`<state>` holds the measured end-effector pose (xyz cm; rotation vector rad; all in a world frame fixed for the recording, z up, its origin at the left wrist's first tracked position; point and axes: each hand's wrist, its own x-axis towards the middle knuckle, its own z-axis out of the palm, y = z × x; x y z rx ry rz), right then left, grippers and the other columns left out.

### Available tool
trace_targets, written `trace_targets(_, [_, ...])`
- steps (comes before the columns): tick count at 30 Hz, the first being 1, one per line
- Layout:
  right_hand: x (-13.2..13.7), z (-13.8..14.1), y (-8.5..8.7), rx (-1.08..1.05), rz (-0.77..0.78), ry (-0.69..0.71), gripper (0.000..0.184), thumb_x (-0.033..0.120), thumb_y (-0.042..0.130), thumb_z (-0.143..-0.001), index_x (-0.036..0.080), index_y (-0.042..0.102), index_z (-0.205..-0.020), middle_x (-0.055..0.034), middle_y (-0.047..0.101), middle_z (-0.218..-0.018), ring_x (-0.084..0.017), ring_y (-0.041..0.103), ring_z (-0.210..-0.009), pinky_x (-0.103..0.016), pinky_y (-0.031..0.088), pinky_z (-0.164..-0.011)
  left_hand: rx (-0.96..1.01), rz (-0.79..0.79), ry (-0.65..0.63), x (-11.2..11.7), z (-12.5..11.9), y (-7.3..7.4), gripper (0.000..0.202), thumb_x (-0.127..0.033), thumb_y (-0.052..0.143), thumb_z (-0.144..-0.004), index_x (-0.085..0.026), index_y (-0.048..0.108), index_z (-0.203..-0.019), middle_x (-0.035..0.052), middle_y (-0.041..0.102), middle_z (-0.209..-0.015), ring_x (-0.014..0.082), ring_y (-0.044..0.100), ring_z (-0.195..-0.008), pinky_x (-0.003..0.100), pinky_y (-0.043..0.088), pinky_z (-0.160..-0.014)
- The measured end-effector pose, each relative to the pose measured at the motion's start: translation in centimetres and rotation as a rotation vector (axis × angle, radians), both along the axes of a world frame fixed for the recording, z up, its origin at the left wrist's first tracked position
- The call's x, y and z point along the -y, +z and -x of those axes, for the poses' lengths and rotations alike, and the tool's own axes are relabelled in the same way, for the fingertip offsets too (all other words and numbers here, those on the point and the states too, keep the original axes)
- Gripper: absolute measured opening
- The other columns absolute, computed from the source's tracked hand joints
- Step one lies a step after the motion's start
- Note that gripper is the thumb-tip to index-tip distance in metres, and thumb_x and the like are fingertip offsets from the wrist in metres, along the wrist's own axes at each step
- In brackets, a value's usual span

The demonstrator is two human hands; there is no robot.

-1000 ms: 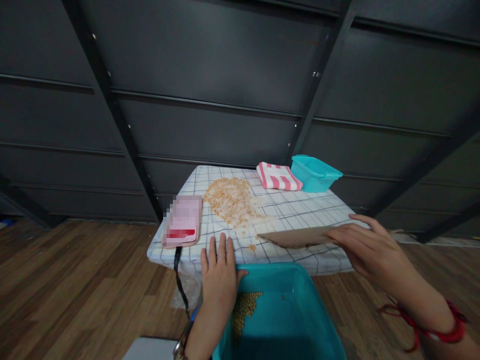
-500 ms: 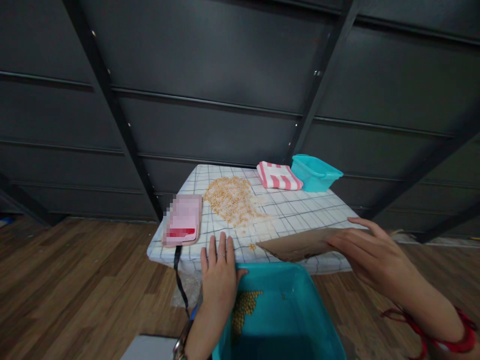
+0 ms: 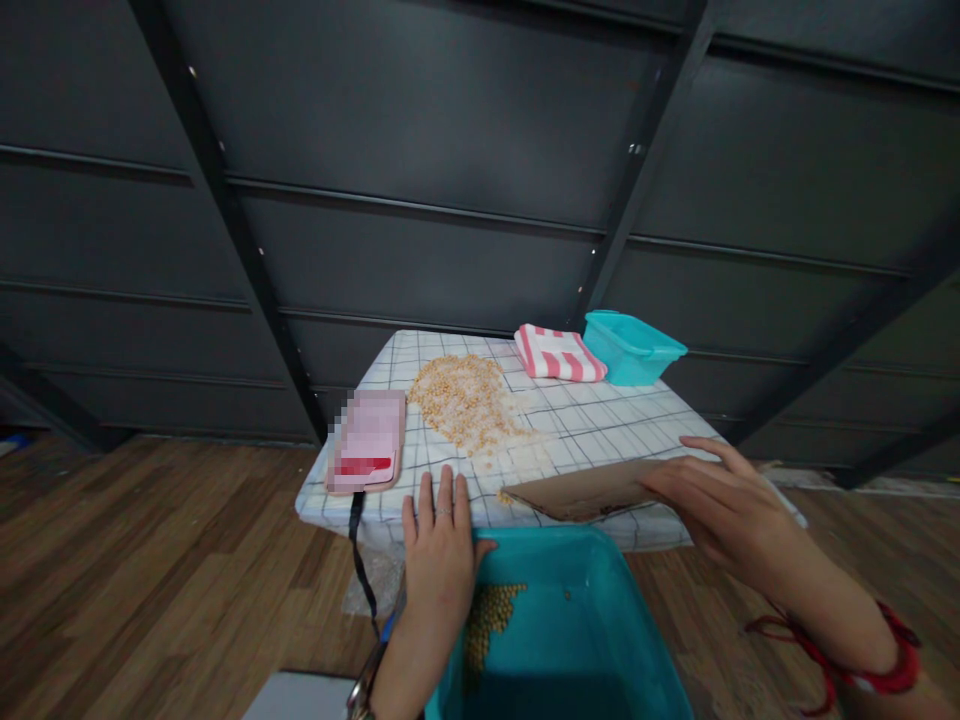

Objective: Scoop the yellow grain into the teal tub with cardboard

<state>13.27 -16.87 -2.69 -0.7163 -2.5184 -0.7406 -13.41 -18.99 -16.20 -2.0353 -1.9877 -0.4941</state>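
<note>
My right hand (image 3: 731, 500) grips a flat piece of brown cardboard (image 3: 585, 492), holding it tilted low over the front of the table. A few yellow beans (image 3: 504, 496) lie at the cardboard's left tip. My left hand (image 3: 441, 545) rests at the table's front edge with its fingers stretched flat on the cloth and its thumb over the rim of a teal plastic basin (image 3: 592, 620). Round beans (image 3: 491, 612) are heaped along the basin's left side. Farther back on the cloth spreads a pile of yellow beans mixed with whitish grains (image 3: 461, 395).
A checked white cloth (image 3: 600, 430) covers the table. On it are a pink phone (image 3: 371, 435) with a black strap (image 3: 361, 560) at the left, a folded pink-and-white towel (image 3: 559, 353) and a small turquoise basket (image 3: 634, 350) at the back right. Dark panels stand behind.
My right hand has moved slightly left with the cardboard, whose tip has reached the few loose beans near the front edge. My left hand and the basin have stayed in place.
</note>
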Motion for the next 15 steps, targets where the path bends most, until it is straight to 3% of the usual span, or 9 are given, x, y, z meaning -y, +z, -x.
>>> trace_targets(15, [0.96, -0.71, 0.14, -0.001, 0.054, 0.034, 0.037, -0.004, 0.037, -0.079, 0.020, 0.053, -0.103, -0.0010, 0.068, -0.084, -0.015, 0.064, -0.076, -0.042, 0.039, -0.097, -0.008, 0.007, -0.005, -0.14, 0.03, -0.12, 0.055, -0.031, 0.052, -0.081, -0.013, 0.046, -0.133, 0.0159, 0.046, -0.141, 0.0346, 0.040, -0.130, 0.053, 0.037, -0.102])
